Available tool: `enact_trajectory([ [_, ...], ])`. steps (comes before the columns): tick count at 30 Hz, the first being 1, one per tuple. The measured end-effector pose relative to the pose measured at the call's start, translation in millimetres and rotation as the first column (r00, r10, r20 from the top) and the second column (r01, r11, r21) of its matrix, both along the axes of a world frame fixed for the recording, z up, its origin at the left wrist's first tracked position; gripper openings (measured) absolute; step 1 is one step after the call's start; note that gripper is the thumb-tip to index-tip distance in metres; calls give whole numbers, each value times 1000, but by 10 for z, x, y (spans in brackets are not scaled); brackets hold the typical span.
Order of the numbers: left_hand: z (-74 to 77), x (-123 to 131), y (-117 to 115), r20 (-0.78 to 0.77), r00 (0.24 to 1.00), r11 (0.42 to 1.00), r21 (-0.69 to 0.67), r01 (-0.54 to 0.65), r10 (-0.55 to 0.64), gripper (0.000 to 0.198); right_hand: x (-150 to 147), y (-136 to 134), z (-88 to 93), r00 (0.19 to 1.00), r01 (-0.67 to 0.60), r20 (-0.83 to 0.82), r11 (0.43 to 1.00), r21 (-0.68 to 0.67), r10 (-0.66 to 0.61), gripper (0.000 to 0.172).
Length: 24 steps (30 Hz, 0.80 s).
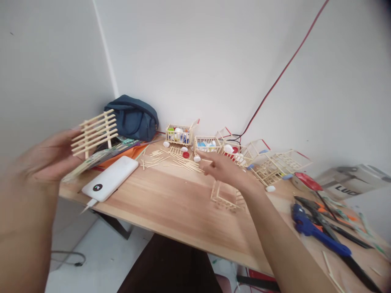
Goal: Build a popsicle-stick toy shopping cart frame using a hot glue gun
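One stick lattice pinched at left hand fingertips, raised above table.

Table front-centre bare, clear lane. L edge: power bank, stick lattice in air above. Rear blocked: loose sticks, stick baskets along wall. Stick frame mid-R. Far R: glue gun, pliers.

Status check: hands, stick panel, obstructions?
Left hand grips stick panel, raised off the table. Right hand open, stretched over loose sticks. Small stick frame sits by the right wrist.
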State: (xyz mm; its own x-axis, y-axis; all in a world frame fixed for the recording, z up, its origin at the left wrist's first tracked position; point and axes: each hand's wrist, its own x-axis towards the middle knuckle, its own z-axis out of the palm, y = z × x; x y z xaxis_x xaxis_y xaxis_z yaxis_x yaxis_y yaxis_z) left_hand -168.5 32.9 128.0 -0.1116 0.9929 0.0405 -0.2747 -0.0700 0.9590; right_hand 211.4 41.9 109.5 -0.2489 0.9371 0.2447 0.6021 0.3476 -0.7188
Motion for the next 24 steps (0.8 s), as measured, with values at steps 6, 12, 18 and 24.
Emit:
enact_trajectory([
  [6,26,181,0,-22,999,999,-20,-47,46,15,-174,-268,302,890,258,240,861,439,-388,25],
  [12,-113,1022,-48,81,990,993,-29,114,-111,31,-625,-773,276,929,9,316,864,504,-194,35],
  [18,-72,1578,-220,11,966,966,22,258,-258,51,-875,-912,-36,899,82,353,891,446,-260,59],
  [24,-18,1855,-280,-168,931,942,41,334,-323,54,-745,-874,-90,908,214,248,884,416,-337,32],
])
